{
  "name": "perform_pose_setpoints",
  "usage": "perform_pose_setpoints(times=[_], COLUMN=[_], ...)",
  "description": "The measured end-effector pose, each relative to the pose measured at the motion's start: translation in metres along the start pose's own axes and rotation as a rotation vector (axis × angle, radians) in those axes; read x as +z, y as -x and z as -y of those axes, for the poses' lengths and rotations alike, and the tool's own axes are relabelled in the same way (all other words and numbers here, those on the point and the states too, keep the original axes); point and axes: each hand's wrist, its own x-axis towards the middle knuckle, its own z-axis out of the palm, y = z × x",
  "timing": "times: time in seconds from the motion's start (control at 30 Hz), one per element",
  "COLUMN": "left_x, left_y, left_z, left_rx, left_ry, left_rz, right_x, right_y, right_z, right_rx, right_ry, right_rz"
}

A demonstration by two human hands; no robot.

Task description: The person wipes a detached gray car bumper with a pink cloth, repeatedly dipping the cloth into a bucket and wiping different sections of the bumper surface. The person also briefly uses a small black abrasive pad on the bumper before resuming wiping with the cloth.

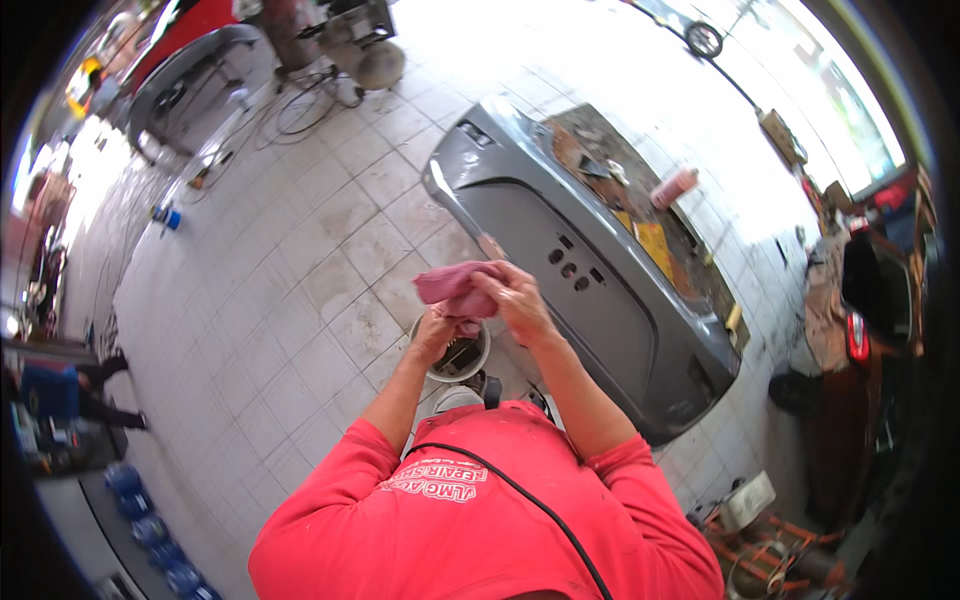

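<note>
Both my hands grip a pink cloth (447,284), bunched up in front of me. My left hand (434,334) closes round its lower part, just over the rim of a white bucket (484,360). Higher and to the right, my right hand (515,298) has its fingers wrapped on the upper folds. Dark contents show inside the bucket, but I cannot make them out. Close beside my right hand lies a large grey car tailgate panel (520,218), with several small cut-outs near its middle.
Behind the panel, a worn board (640,190) carries a pink bottle (674,187) and small items. A blue can (166,217) stands on the tiled floor at left. A compressor (365,55) with hoses is at the back. Blue water jugs (150,530) line the lower left; a person (75,390) stands nearby.
</note>
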Motion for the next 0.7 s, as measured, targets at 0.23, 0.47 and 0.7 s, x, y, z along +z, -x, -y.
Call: perform_pose_setpoints(times=[0.23, 0.47, 0.7], left_x=[0.038, 0.140, 0.188], left_y=[-0.036, -0.035, -0.001], left_z=[-0.003, 0.036, 0.028], left_rx=[0.699, 0.737, 0.608], left_ry=[-0.936, -0.918, -0.852], left_rz=[-0.288, 0.093, 0.157], right_x=[-0.113, -0.153, -0.200], right_y=[0.030, -0.020, -0.023], right_z=[-0.064, -0.127, -0.129], right_rx=[0.699, 0.700, 0.915], right_ry=[-0.296, -0.842, -0.683], right_rz=[-0.372, 0.349, 0.357])
